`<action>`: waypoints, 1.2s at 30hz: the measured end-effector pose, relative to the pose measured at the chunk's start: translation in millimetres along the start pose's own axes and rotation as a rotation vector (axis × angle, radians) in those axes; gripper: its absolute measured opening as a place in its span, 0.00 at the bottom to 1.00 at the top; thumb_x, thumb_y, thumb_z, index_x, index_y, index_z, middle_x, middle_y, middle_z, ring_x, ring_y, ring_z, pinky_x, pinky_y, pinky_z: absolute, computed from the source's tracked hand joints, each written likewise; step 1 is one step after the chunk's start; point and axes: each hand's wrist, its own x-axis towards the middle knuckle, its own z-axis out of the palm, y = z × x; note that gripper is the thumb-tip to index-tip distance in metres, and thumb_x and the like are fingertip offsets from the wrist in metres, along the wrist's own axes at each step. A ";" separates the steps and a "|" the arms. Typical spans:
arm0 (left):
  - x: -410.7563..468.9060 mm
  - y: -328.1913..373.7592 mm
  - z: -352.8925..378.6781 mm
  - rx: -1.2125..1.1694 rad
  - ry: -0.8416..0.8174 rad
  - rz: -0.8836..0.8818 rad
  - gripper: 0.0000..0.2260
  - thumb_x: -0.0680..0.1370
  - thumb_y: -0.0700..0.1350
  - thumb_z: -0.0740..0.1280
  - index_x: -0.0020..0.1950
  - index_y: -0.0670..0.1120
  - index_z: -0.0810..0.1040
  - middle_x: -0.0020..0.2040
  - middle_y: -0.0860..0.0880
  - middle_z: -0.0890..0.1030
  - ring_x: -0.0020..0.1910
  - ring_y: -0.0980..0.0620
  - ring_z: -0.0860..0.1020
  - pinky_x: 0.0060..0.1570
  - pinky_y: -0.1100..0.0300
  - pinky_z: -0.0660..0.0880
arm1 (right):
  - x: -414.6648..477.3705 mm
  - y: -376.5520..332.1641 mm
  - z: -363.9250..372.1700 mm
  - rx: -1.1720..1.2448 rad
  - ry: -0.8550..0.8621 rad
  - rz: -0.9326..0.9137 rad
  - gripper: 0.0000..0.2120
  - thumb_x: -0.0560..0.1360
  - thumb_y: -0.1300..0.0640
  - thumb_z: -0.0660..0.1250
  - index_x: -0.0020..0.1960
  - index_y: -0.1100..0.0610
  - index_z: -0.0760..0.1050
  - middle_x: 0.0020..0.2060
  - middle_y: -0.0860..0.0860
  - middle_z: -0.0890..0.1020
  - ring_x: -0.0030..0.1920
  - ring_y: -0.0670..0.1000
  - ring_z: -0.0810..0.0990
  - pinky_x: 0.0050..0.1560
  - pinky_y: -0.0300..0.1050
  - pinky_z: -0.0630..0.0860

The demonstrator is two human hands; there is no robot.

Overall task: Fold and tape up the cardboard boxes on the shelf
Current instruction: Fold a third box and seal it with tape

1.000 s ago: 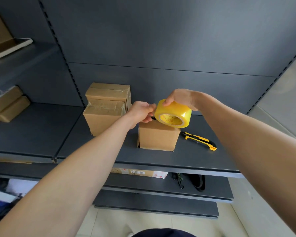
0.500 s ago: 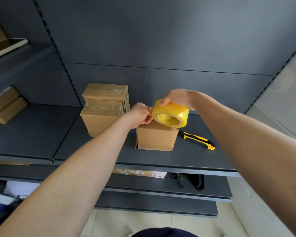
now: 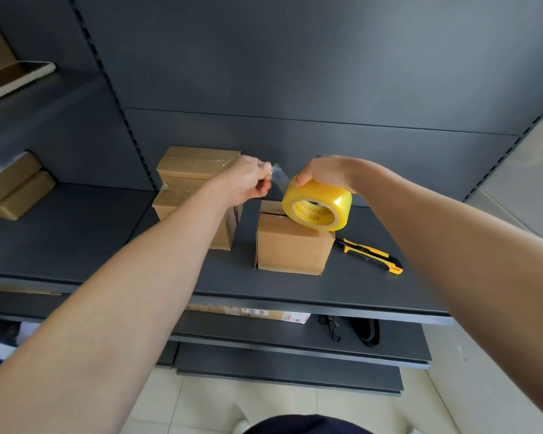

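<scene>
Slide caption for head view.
Left hand pinches clear tape end; right hand grips yellow tape roll over brown cardboard box.

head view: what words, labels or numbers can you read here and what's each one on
Nothing reads clearly.
Red print round the core of the tape roll, held in the right hand: too blurred to read.
Dark print and red marks on the label of the carton on the lower shelf: too small to read.
No text visible on the tape strip pinched by the left hand, the front box or the knife.

Gap between stacked boxes (image 3: 198,166) and box (image 3: 292,245); knife (image 3: 370,256) right
</scene>
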 end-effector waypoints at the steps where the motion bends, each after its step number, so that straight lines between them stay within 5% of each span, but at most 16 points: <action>1: 0.9 -0.7 -5.1 -0.004 0.026 -0.013 0.12 0.82 0.37 0.56 0.39 0.42 0.69 0.34 0.46 0.70 0.32 0.52 0.69 0.28 0.64 0.70 | 0.7 -1.2 -0.3 -0.020 -0.006 -0.008 0.10 0.76 0.48 0.64 0.52 0.53 0.72 0.49 0.54 0.75 0.44 0.55 0.75 0.41 0.44 0.68; 4: -0.3 -13.9 -19.6 -0.048 0.092 -0.121 0.09 0.82 0.44 0.59 0.44 0.41 0.73 0.35 0.46 0.73 0.32 0.51 0.74 0.31 0.62 0.73 | 1.7 -1.3 -0.8 -0.027 -0.026 -0.004 0.09 0.76 0.47 0.64 0.52 0.51 0.72 0.49 0.53 0.75 0.46 0.55 0.75 0.44 0.45 0.69; 9: -0.4 -30.0 -17.3 0.174 -0.027 -0.277 0.30 0.73 0.67 0.61 0.54 0.40 0.76 0.35 0.48 0.69 0.32 0.53 0.70 0.32 0.62 0.73 | 5.5 -8.9 -0.3 -0.079 -0.052 -0.035 0.08 0.76 0.47 0.64 0.50 0.51 0.72 0.42 0.50 0.74 0.41 0.52 0.74 0.39 0.43 0.68; 12: -0.3 -35.5 -7.0 0.215 -0.047 -0.281 0.30 0.77 0.64 0.57 0.54 0.37 0.79 0.35 0.48 0.66 0.33 0.52 0.69 0.32 0.62 0.72 | 7.5 -5.6 -0.4 -0.085 -0.065 -0.033 0.08 0.76 0.47 0.63 0.48 0.51 0.73 0.40 0.50 0.75 0.39 0.51 0.74 0.37 0.43 0.67; 16: -2.6 -27.0 -4.9 0.291 -0.155 -0.330 0.27 0.81 0.59 0.54 0.56 0.35 0.77 0.44 0.40 0.80 0.38 0.47 0.81 0.32 0.62 0.78 | 10.4 0.7 -0.7 -0.016 -0.046 0.015 0.08 0.74 0.46 0.65 0.43 0.50 0.73 0.41 0.51 0.77 0.39 0.52 0.76 0.37 0.43 0.69; 19: -3.1 -21.7 2.5 0.195 -0.217 -0.399 0.25 0.82 0.56 0.55 0.53 0.33 0.77 0.48 0.37 0.81 0.43 0.43 0.82 0.39 0.58 0.81 | 12.2 3.1 -0.2 -0.019 -0.041 0.010 0.08 0.74 0.46 0.65 0.42 0.50 0.73 0.40 0.51 0.77 0.39 0.52 0.76 0.36 0.43 0.68; 27: -1.0 -23.0 10.6 -0.013 -0.089 -0.396 0.08 0.80 0.40 0.63 0.42 0.41 0.76 0.36 0.46 0.75 0.34 0.54 0.73 0.27 0.65 0.76 | 12.1 9.4 -0.6 0.029 -0.049 -0.005 0.07 0.74 0.47 0.65 0.46 0.51 0.75 0.43 0.52 0.78 0.42 0.53 0.77 0.40 0.44 0.71; 33: -1.2 -29.9 17.8 -0.028 -0.013 -0.275 0.06 0.79 0.35 0.63 0.43 0.40 0.75 0.40 0.44 0.78 0.38 0.52 0.77 0.36 0.63 0.77 | 15.4 9.8 2.0 0.003 -0.020 0.002 0.12 0.73 0.42 0.66 0.49 0.49 0.73 0.47 0.52 0.78 0.47 0.55 0.78 0.47 0.47 0.74; 36: 0.8 -34.5 22.8 0.011 0.047 -0.176 0.07 0.79 0.33 0.61 0.41 0.40 0.73 0.39 0.44 0.76 0.38 0.52 0.76 0.34 0.64 0.77 | 18.8 10.1 3.8 -0.015 0.031 0.014 0.18 0.70 0.35 0.67 0.46 0.49 0.73 0.42 0.49 0.78 0.41 0.51 0.78 0.38 0.43 0.72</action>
